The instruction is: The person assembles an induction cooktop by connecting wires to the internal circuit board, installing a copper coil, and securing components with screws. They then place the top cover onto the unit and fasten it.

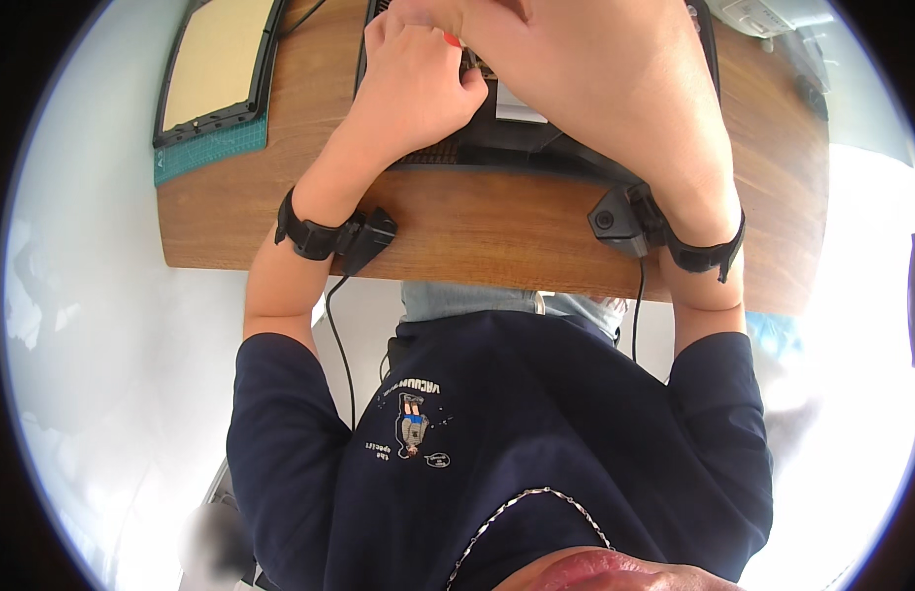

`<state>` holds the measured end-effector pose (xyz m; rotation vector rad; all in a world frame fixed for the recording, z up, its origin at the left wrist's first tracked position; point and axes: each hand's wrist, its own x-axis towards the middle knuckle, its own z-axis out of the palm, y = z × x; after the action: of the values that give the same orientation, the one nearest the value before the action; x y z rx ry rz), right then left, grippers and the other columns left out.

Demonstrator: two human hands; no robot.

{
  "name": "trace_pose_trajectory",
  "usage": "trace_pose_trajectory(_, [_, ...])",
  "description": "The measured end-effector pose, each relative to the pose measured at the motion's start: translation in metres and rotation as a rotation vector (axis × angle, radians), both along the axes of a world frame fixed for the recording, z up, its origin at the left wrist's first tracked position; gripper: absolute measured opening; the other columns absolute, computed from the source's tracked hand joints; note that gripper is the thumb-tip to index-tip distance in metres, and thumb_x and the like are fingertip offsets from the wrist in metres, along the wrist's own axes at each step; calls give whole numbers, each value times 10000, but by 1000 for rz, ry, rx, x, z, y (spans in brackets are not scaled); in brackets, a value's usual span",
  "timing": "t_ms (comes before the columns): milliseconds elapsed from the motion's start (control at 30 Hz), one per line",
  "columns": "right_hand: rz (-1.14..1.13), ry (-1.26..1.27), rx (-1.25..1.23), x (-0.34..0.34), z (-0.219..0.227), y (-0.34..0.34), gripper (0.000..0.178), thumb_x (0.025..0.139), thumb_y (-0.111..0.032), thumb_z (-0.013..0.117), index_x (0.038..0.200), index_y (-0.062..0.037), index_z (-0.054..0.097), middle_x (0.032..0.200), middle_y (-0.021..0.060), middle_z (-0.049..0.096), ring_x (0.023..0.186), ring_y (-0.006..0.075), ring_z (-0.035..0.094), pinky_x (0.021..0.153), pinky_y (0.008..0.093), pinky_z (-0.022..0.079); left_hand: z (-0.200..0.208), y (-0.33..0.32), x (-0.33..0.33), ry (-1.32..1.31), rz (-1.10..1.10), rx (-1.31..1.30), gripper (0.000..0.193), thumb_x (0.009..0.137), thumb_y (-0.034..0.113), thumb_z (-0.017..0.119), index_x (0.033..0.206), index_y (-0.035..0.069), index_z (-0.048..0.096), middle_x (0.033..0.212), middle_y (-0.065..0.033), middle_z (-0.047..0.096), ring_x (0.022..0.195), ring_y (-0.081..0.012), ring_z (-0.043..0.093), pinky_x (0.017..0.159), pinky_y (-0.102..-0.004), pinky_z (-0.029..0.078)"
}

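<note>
A black frame (261, 87) with a tan panel (216, 59) lies on a green mat (210, 153) at far left. The left hand (418, 89) curls over a black casing (497, 148) on the table (457, 222), beside a small red piece (452, 40). Crowded fingers could slip and knock the casing's contents, among them a pale block (518, 105). The right hand (566, 59) reaches in alongside; with fingertips hidden or cut off, I can't tell what either hand grips.

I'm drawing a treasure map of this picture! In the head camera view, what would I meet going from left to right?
Teal cutting mat → black left wrist strap → left hand → black right wrist camera → white plastic device.
</note>
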<state>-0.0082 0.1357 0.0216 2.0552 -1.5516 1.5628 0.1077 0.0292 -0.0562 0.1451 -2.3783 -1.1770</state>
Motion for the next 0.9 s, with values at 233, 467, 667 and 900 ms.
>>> trace_pose_trajectory(233, [79, -278, 68, -22, 16, 18, 311, 945, -3, 673, 1253, -6, 633, 943, 63, 684, 840, 123, 677, 731, 245, 548, -35, -15, 5, -221, 229, -625, 650, 816, 273, 767, 1403, 137, 525, 1442, -168, 451, 1387, -351, 388, 1135, -544, 291])
trace_pose_trajectory(467, [-49, -454, -96, -44, 48, 61, 320, 959, -7, 648, 1277, -11, 612, 934, 44, 665, 824, 104, 656, 721, 230, 536, -8, -31, 17, -171, 46, -483, 756, 823, 257, 802, 1495, 155, 470, 1529, -100, 459, 1445, -321, 402, 1195, -488, 307])
trace_pose_trajectory(667, [-109, -481, -151, -49, 60, 81, 328, 971, -11, 627, 1298, -15, 594, 927, 28, 648, 810, 88, 639, 713, 216, 524, 21, -65, 3, -164, 151, -108, 468, 1004, 180, 644, 1414, -6, 516, 1386, -183, 564, 1282, -286, 567, 1061, -405, 478])
trace_pose_trajectory(900, [-162, -501, -222, -42, 75, 79, 338, 985, -15, 602, 1322, -20, 574, 918, 10, 630, 794, 69, 618, 704, 201, 512, -6, -108, -21, -239, 239, -257, 530, 1010, 315, 678, 1445, 45, 541, 1279, -155, 673, 1108, -243, 678, 961, -364, 537])
